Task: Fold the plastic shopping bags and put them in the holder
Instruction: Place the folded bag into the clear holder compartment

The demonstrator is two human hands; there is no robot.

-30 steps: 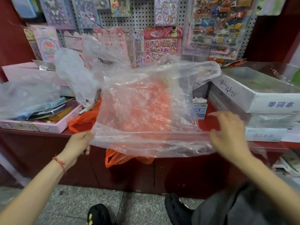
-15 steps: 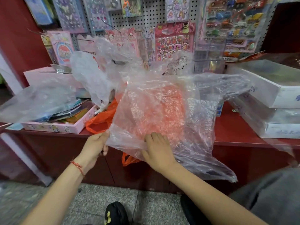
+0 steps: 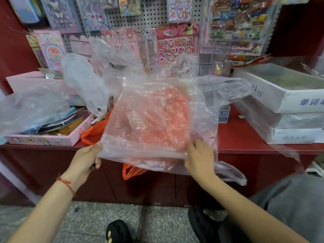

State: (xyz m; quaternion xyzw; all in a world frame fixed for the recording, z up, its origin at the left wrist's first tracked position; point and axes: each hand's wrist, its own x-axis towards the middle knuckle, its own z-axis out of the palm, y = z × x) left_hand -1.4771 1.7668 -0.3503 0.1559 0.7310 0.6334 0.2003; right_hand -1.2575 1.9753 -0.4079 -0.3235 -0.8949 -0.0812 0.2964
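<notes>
- Clear plastic bag (image 3: 152, 120): its near edge is a straight fold, and the left hand (image 3: 87, 158) has a closed grip on the left corner, fingers curled underneath.
- Right hand (image 3: 199, 158): fingers are laid over the fold's right end with the thumb along the edge. I can't tell whether this grip pinches or only presses.
- Both forearms reach up from below.
- The bag lies over an orange bag (image 3: 93, 132) at the front of the red counter (image 3: 245, 137), with its right side hanging loose.

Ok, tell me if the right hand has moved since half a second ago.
Yes. The right hand slid right along the near edge of the clear bag, closer to the blue-and-white box on the counter.
</notes>
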